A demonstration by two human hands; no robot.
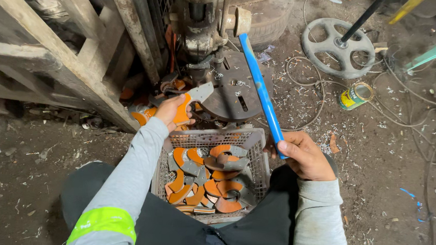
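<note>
Curved orange-and-grey metal piece [191, 102] sat pinched in my left hand [170, 110], held out over the round drill-press table [235, 90], just beyond the grey plastic crate [257, 140]. Fingers wrapped its orange end; grey tip pointed twd the machine column [199, 29]. Right hand [305, 155] was closed round a blue lever handle [261, 92], angled up to the press. Crate btwn my knees held more such pieces [209, 180], prob. the same kind. Paint tin [355, 95] lay well apart on the floor, near a spoked wheel [338, 46]
</note>
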